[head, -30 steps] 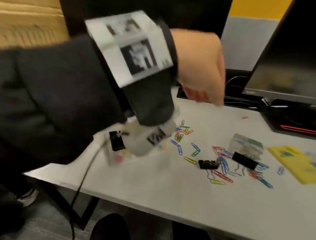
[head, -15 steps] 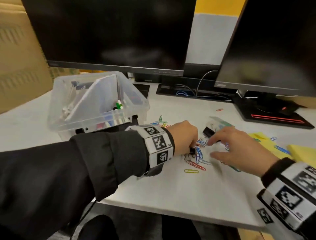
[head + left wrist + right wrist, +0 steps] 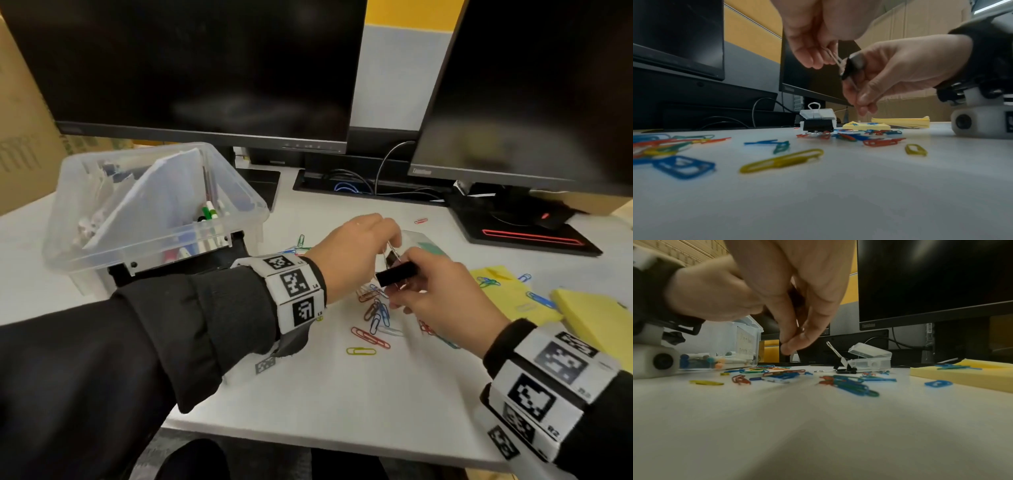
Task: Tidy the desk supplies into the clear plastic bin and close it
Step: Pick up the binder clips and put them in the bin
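Note:
The clear plastic bin [image 3: 150, 245] stands open at the left of the desk, with markers and papers inside. Coloured paper clips [image 3: 370, 337] lie scattered in front of it. My left hand [image 3: 388, 245] pinches the wire handle of a black binder clip [image 3: 397, 274], held a little above the paper clips. My right hand [image 3: 407, 291] grips the clip's black body from the other side. In the left wrist view the left hand [image 3: 818, 61] holds the wire and the right hand [image 3: 861, 97] holds the clip [image 3: 854, 65]. A second binder clip [image 3: 818, 125] lies on the desk.
A small clear case [image 3: 869, 359] with its lid up sits behind the second binder clip [image 3: 844, 369]. Yellow sticky notes [image 3: 503, 294] and a yellow pad [image 3: 596, 322] lie at the right. Two dark monitors [image 3: 191, 68] stand along the back, with cables between them.
Half a second ago both hands were low on the desk among the paper clips. They have since risen with the black binder clip held between them.

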Demonstrator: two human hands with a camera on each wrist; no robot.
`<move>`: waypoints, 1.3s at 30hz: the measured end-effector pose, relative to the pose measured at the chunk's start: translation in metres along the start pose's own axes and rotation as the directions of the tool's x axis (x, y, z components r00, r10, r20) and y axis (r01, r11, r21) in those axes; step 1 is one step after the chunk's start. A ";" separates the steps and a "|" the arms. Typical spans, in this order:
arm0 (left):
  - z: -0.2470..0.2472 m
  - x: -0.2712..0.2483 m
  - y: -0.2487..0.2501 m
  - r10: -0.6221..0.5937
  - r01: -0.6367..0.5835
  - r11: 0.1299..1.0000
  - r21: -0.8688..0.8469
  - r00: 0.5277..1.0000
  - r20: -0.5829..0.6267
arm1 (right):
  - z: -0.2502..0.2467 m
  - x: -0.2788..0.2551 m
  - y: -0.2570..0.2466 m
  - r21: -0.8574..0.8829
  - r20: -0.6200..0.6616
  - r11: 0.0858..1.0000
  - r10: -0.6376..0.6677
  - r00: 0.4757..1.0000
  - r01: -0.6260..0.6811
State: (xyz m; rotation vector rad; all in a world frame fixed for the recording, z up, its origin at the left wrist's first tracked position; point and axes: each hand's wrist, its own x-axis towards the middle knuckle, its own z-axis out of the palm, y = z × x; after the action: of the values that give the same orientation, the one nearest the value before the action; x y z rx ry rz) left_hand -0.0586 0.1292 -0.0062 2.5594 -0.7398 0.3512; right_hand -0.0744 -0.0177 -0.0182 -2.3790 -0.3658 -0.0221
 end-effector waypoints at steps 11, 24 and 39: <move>0.007 0.001 -0.002 0.047 -0.041 0.998 -0.045 0.988 0.147 | -0.002 0.002 0.000 0.187 -0.055 0.981 0.067 0.996 -0.056; 0.006 0.003 -0.003 0.063 -0.066 0.996 -0.064 0.997 -0.049 | -0.002 0.012 0.015 -0.172 -0.115 0.976 0.114 0.987 -0.133; 0.004 0.004 -0.005 -0.223 0.225 0.974 -0.030 0.973 0.051 | 0.000 0.045 0.020 -0.314 -0.108 0.938 0.120 0.987 -0.149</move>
State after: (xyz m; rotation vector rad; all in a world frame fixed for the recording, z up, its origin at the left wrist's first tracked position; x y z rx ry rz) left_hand -0.0518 0.1286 -0.0101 2.5915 -0.4613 0.2032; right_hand -0.0258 -0.0207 -0.0262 -2.7112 -0.1647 -0.1312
